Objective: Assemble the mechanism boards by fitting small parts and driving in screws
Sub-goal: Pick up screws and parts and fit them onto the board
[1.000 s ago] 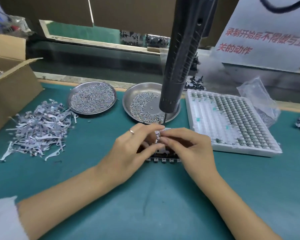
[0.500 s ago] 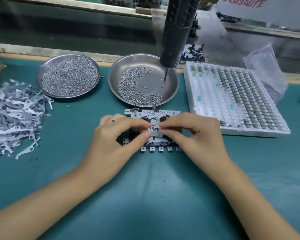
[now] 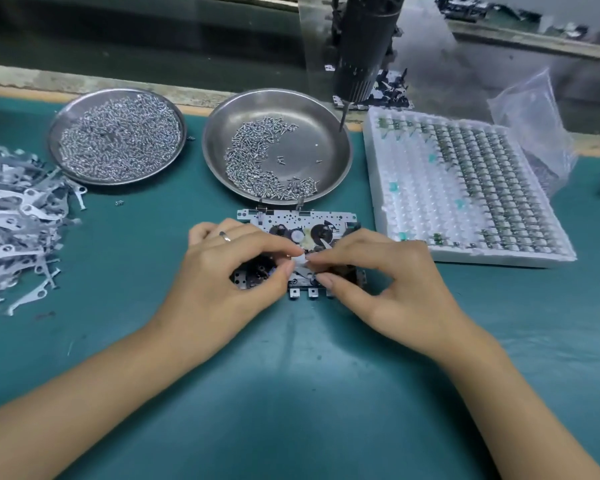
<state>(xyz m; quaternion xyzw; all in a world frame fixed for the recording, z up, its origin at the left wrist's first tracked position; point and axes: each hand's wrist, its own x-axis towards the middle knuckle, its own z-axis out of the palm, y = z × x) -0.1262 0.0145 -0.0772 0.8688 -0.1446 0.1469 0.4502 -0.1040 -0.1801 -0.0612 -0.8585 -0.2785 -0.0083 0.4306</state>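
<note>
A metal mechanism board (image 3: 291,220) with black wheels lies flat on the green mat in the middle. My left hand (image 3: 229,271) and my right hand (image 3: 385,282) meet over it, fingertips pinching a small white part (image 3: 299,260) pressed against the board. Both hands cover the board's near half. A black electric screwdriver (image 3: 361,57) hangs from above, its bit over the right steel dish (image 3: 329,109), which holds several small screws (image 3: 257,161).
A second steel dish (image 3: 59,123) full of screws stands at left. A heap of grey metal levers (image 3: 14,223) lies far left. A white foam tray (image 3: 409,216) of small parts sits at right, a clear plastic bag (image 3: 530,119) behind it.
The view has tilted down and closer, so the board's far half now shows. My hands stay together on the board, still working the small white part.
</note>
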